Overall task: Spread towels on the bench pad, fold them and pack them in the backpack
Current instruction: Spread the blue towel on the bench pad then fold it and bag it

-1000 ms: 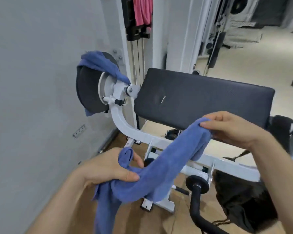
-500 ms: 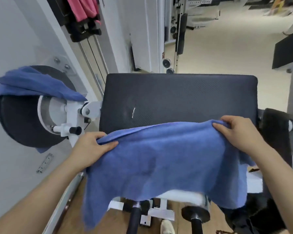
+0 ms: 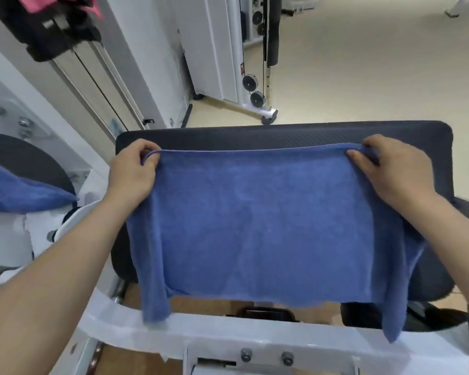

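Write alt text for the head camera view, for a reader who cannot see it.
Seen from above, a person's left hand and right hand pinch the far corners of a blue towel stretched over a black bench pad, its near edge hanging past the pad. A second blue towel lies draped over a black disc at the left.

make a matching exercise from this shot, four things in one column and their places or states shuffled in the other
1 spread towel
2 second towel
3 bench pad
4 pink cloth

a top left corner of view
b draped over round pad
c gripped by left hand and right hand
d black, beneath spread towel

Pairs: 1-c, 2-b, 3-d, 4-a
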The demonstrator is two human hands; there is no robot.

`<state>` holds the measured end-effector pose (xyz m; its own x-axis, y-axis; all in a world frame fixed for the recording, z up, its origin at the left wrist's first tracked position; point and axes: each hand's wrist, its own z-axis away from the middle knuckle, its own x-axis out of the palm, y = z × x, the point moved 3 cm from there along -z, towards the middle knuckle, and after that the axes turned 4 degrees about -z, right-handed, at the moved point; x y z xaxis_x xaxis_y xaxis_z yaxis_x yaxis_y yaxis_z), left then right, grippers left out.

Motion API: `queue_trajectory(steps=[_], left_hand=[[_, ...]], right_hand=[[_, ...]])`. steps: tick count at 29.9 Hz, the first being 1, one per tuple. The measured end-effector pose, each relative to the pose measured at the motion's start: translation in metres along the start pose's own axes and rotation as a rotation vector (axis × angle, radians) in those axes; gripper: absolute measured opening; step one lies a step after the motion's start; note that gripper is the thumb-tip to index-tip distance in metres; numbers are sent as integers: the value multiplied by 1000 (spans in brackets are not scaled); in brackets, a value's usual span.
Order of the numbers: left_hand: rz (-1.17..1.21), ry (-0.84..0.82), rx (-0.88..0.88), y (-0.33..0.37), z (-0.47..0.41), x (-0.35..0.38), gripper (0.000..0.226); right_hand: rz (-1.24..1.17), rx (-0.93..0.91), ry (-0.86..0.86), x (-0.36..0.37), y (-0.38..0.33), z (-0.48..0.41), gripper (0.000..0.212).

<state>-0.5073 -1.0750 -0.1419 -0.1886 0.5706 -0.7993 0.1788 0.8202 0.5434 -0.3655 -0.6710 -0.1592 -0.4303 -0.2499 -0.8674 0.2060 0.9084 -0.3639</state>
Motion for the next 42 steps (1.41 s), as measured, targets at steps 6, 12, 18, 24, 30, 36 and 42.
queue_trajectory(steps=[6,12,18,24,30,36,42], left_hand=[[-172,-14,2,-20,-15,0,8],[-274,-199,105,-33,-32,-23,21],[-361,-81,123,-45,-69,-33,29],[-301,-23,154,-56,-78,-18,28],[-408,152,181,-41,-72,-3,14],[-367,133,747,60,6,58,29],[-249,-65,821,167,75,123,46]], right_hand=[[93,37,45,-5,2,-17,37],[332,20,126,-14,-19,-21,27],[218,199,-21,15,-61,-18,27],[150,298,58,30,-64,-12,23],[120,263,150,38,-55,-14,33],[47,243,149,40,-49,-16,32],[-330,218,55,13,-30,-9,35]])
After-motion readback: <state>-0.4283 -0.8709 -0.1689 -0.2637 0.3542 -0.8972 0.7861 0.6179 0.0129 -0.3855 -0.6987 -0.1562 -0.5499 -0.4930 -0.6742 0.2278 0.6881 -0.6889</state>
